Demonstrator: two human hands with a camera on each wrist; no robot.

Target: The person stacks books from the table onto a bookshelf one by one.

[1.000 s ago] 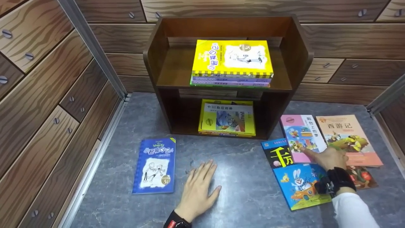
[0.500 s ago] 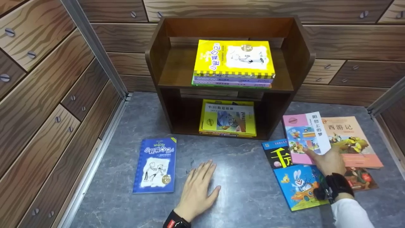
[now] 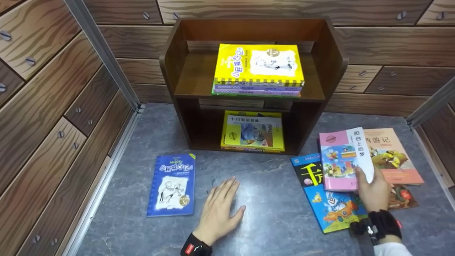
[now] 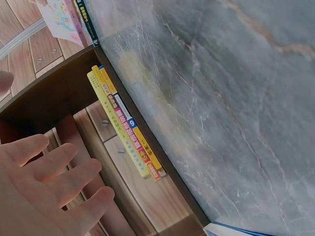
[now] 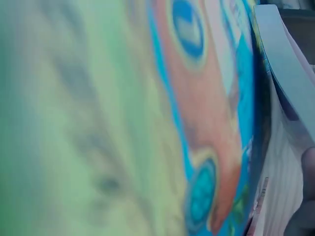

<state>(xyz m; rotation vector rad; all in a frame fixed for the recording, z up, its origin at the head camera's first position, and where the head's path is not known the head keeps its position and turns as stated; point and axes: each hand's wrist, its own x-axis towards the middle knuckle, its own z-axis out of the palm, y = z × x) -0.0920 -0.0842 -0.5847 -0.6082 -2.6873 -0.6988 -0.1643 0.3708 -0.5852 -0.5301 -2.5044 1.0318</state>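
At the right of the head view, the right hand grips the lower right edge of a pink-and-white book, thumb over the cover and fingers curled beneath. In the frame, that book overlaps a black book with green lettering on its left, a blue rabbit book below and a peach book on its right. At lower centre, the left hand holds nothing, palm down over the gray tabletop, fingers extended and thumb spread; whether it touches the surface I cannot tell. A blue-violet book lies at lower left. At upper centre, a brown shelf bears a yellow-topped stack above and another stack of books below.
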